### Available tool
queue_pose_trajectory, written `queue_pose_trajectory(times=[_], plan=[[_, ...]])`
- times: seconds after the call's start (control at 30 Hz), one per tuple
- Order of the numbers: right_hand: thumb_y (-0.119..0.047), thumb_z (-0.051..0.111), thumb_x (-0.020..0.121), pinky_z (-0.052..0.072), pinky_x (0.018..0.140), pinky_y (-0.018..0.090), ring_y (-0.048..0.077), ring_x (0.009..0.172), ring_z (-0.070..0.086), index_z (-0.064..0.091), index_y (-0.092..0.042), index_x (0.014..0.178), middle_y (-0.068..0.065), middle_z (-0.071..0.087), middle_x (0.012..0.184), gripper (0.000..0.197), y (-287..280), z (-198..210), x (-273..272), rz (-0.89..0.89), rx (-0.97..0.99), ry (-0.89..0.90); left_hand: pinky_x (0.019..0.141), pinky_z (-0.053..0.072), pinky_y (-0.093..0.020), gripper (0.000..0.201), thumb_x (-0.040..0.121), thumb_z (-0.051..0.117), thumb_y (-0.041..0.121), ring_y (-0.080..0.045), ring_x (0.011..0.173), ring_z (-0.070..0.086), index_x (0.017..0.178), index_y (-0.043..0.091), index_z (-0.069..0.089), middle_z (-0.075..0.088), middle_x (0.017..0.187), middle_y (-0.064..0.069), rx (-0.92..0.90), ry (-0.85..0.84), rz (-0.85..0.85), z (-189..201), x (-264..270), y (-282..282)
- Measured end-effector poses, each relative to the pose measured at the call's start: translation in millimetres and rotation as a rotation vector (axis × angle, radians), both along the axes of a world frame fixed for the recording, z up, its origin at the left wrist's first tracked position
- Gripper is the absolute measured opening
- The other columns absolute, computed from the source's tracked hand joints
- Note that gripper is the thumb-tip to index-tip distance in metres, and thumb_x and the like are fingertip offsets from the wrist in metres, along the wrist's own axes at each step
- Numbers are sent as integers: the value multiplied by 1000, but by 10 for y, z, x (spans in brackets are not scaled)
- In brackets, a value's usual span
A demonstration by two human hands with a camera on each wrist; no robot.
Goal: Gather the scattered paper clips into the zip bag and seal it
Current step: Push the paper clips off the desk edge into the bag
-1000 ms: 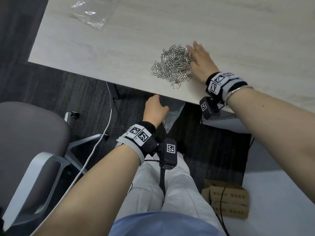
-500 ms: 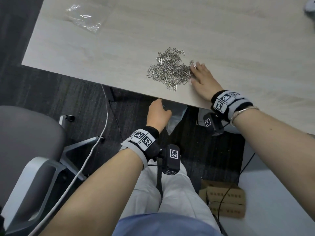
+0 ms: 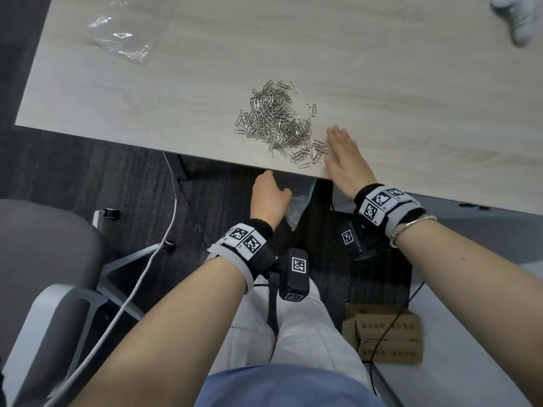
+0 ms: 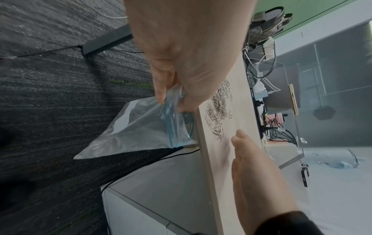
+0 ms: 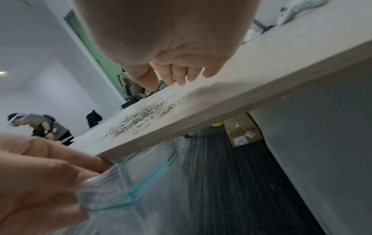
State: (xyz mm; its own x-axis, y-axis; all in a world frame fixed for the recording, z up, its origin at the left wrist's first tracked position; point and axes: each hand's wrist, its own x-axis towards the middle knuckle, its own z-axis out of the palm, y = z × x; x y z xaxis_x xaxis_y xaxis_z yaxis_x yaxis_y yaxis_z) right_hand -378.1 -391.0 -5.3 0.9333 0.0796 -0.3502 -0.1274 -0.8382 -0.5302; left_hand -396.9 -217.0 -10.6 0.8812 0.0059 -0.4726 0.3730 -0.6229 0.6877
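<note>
Your left hand (image 3: 269, 198) pinches the mouth of the zip bag (image 4: 138, 127) just under the counter (image 3: 182, 83) edge, so it can catch what falls. Your right hand (image 3: 343, 160) lies flat, fingers straight, holding nothing, beside the clips (image 3: 279, 121) heaped near that edge, placed to sweep them off into the bag.
</note>
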Motion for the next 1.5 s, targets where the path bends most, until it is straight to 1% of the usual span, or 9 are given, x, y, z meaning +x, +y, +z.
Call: queue_pose_trajectory(times=[0.17,0.3,0.53,0.67,0.83,0.97,1.1,1.3,1.5], plan=[[-17,29,99,-6,115,29,19,146,-1,7,-13,149,7,2,158,55,75,-49,-166,124,-32,37,76,40,-25,23,83,59,7,-25,102,58,104,-2,57,61,110,-15,-11,-13,10,13,-41,-98],[-17,32,98,-6,115,27,16,146,-1,7,-13,149,6,3,158,57,138,-64,-336,216,-41,10,68,29,-10,26,84,59,5,-22,98,55,108,-5,56,60,113,-16,-2,-23,34,30,-32,-118],[0,36,86,-5,116,28,17,146,6,14,-11,148,7,12,157,67,208,-90,-588,429,31,-19,63,29,-14,18,83,58,7,-27,96,59,98,-2,56,63,101,-17,23,-29,25,-7,-44,-120],[2,34,88,-5,116,25,15,146,6,15,-11,148,7,13,157,64,174,-52,-508,305,61,-75,63,27,-13,19,83,59,5,-19,85,52,100,-3,56,57,93,-10,21,-50,14,29,-66,-122],[-6,32,92,-5,115,27,19,146,0,8,-10,149,10,3,158,62,185,-47,-132,189,-32,-48,65,27,-11,26,85,60,6,-28,102,57,108,-6,56,61,108,-18,13,-46,-1,71,-59,-118],[-11,32,94,-4,116,32,21,146,-1,8,-10,149,11,1,158,60,266,-85,-82,252,-88,-23,63,28,-12,17,83,60,6,-16,81,49,98,-3,58,58,93,-10,5,-48,-15,69,-58,-98],[-11,35,94,-8,114,29,20,146,-2,7,-10,149,10,0,158,62,272,-93,-269,363,-93,-25,64,29,-12,18,82,59,4,-13,81,48,99,-2,59,57,92,-7,-14,-53,-7,54,-56,-84],[-8,35,94,0,119,28,19,146,10,25,-8,146,9,16,156,52,236,-67,-493,450,41,-61,65,31,-13,17,84,58,5,-16,86,52,100,-1,58,60,93,-8,-23,-46,-4,62,-49,-58],[-14,30,97,-4,116,26,20,146,2,10,-9,148,11,3,158,56,214,-48,-82,184,-51,-94,71,37,-20,22,81,60,7,-18,89,56,103,1,60,64,104,-12,-6,-35,7,24,-36,-26]])
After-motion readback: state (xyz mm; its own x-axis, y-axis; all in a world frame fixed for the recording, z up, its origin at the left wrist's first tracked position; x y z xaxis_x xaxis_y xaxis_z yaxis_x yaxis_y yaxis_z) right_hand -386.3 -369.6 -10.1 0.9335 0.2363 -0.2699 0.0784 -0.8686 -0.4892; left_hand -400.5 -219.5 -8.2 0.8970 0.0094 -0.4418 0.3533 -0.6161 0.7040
